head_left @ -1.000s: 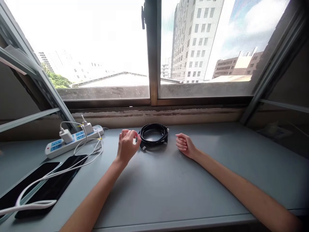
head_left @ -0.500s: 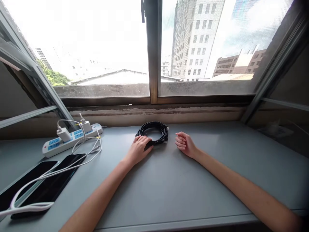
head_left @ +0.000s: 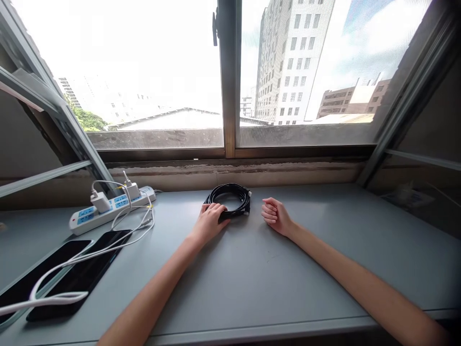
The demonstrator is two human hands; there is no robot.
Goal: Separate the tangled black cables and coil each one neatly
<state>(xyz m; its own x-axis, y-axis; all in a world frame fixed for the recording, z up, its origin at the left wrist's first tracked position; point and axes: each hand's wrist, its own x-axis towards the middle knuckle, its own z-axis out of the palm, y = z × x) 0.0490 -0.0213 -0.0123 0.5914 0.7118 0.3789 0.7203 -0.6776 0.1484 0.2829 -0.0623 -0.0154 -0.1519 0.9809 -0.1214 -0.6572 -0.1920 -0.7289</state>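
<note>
A black cable (head_left: pixel 236 188), wound into a round coil, lies on the grey tabletop (head_left: pixel 259 278) near the window wall. Two connector ends with pale tips show at the coil's right side. My left hand (head_left: pixel 211 220) grips the coil's near left edge, fingers over the top and thumb at the near side. Just right of the coil, apart from it, my right hand (head_left: pixel 275 216) rests on the table, its fingers curled into a loose fist. Nothing shows inside that fist.
At the left stands a white power strip (head_left: pixel 111 211) with two white chargers plugged in. White charging cables (head_left: pixel 77 259) loop from it over two dark phones, one phone (head_left: pixel 81 278) nearer me. Metal frame posts flank the table, and a window (head_left: pixel 158 72) is behind it.
The view has shifted slightly, so the power strip and phones appear a little farther right. My left hand stays on the cable coil, and my right hand keeps its place and curl.
</note>
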